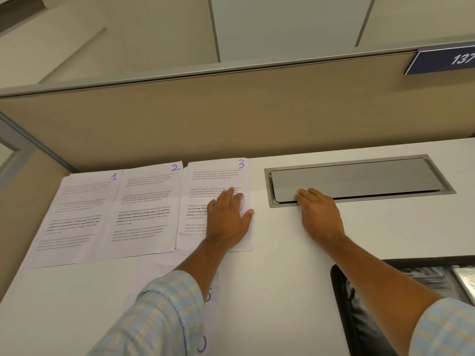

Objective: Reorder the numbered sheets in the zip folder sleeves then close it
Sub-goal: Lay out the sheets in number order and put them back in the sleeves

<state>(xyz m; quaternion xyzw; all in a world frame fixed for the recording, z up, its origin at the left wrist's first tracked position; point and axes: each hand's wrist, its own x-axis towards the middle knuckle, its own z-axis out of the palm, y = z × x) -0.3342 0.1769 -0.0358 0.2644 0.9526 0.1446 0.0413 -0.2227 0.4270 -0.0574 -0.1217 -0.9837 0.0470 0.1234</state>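
Three printed sheets lie side by side at the back left of the white desk: sheet 1 [77,217], sheet 2 [146,209] and sheet 3 [205,181], each with a blue handwritten number at its top right corner. My left hand [228,217] rests flat on sheet 3 with straight fingers. My right hand [318,209] lies flat on the desk, fingertips touching the grey cable hatch [359,178]. More numbered sheets [210,299] lie under my left forearm, mostly hidden. The open black zip folder [365,309] with its clear sleeves sits at the lower right, partly covered by my right arm.
A beige partition wall [231,111] closes off the back of the desk. A blue sign reading 137 [444,60] hangs on its upper right. The desk's left side ends at a partition corner [30,155].
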